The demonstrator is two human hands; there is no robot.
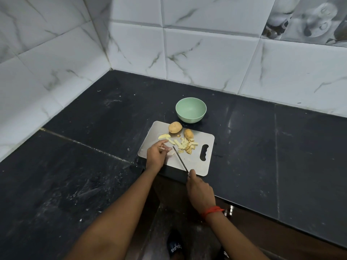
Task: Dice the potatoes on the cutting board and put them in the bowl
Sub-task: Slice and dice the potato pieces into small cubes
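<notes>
Black stone desk [93, 166] below marbled tiles carries a grey rectangular cutting board [199, 163]. On the board lie pale potato strips [185, 144], a whole brown potato [175, 127] and a peel-on potato half [188, 133]. The left hand [156, 155] has its fingers pinching a pale potato slice [170, 152]; the right hand [200, 192] grips a thin knife [180, 159]. Beyond the board, the mint-green round bowl [191, 112] holds nothing, so most of the dicing remains.

A thin red twisted thread band [212, 211] is wound round the wrist just behind the right hand [200, 192]. Both forearms are bare. Well below the left hand [156, 156], between the forearms, a dark shoe [174, 247] carries white lettering.
</notes>
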